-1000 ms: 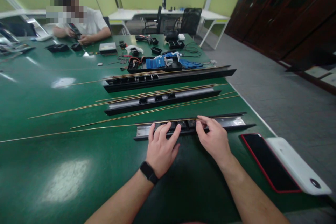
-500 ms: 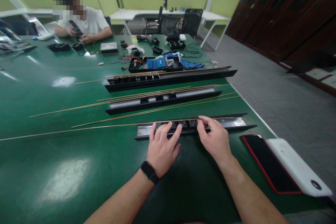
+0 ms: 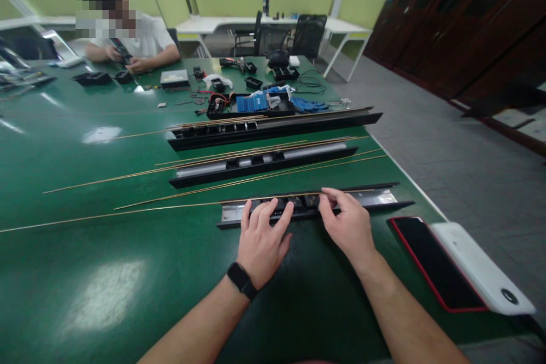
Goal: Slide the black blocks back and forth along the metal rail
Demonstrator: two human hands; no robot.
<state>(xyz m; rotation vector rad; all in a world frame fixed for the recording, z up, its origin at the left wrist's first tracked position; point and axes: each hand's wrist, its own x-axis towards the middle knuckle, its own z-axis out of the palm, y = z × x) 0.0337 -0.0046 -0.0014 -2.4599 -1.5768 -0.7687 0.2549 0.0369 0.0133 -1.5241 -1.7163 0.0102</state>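
Note:
Nearest to me lies a black channel with a silvery inner floor. Dark blocks sit inside its middle. One long, thin brass-coloured rod runs along the channel and sticks out far to the left. My left hand rests with spread fingers on the channel and rod, its fingertips over the blocks. To the right, my right hand has its thumb and forefinger closed at the rod, just beside the blocks. The exact contact under the fingertips is partly hidden.
Beyond are a second channel and a third, with loose rods around them. Phone-like slab and white device lie at right. Blue gloves, black trays and a seated person are farther back.
Both hands keep nearly the same place and grip on the channel and rod. The whole view has shifted very slightly.

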